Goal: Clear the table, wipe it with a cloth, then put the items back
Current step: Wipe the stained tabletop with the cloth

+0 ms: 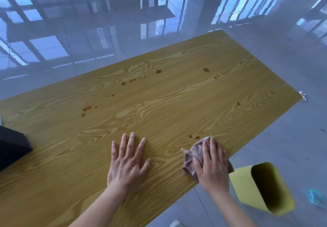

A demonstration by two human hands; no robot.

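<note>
The cloth (192, 157), a crumpled mauve-grey rag, lies on the wood-grain table (159, 111) close to its near right edge, directly under the right hand (212, 166). Bunched folds stick out to the left of the hand and past its fingertips. The right hand rests palm down on top of the rag with its fingers laid fairly straight over it, pointing toward the far side. It presses the rag to the tabletop rather than clutching it, and its forearm comes in from the lower right. Just beyond the cloth's far edge sit two small brown spots (193, 137), very near the rag; whether they touch it cannot be told. More brown stains (131, 80) are scattered across the middle and far part of the table, well apart from both hands. The left hand (128, 163) lies flat on the bare wood to the left of the cloth, fingers spread and straight, holding nothing, apart from the rag. A black object (10, 147) sits at the table's left edge. On the glossy tiled floor (106, 32) to the right, just beside the table's near right edge, stands a yellow bin (247, 187) with its mouth open. A small blue item (315, 197) lies on the floor further right.
</note>
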